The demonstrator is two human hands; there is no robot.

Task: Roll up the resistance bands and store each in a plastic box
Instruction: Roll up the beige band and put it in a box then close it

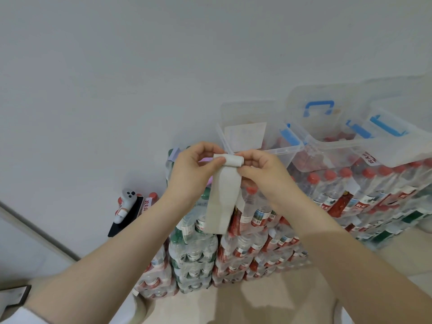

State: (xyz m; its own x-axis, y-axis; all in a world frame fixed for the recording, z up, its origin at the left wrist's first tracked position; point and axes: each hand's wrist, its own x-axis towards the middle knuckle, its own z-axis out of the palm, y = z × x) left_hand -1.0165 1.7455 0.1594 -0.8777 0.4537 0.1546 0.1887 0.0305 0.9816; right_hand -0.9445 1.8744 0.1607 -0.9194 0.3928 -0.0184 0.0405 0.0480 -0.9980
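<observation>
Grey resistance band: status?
Left hand and right hand pinch the grey resistance band, top rolled, tail hanging. Clear plastic box open behind. Nothing blocking.

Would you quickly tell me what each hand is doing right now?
Left hand: closed, pinching the left end of the grey resistance band roll.
Right hand: closed on the roll's right end.

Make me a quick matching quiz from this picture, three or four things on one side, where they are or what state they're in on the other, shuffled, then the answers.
Things:
1. resistance band
2. clear plastic boxes
3. water bottle packs
4. box latches

Descriptions:
A. stacked on the floor against the wall
B. blue
C. partly rolled, tail hanging down
D. resting on top of the bottles

Pairs: 1-C, 2-D, 3-A, 4-B
</observation>
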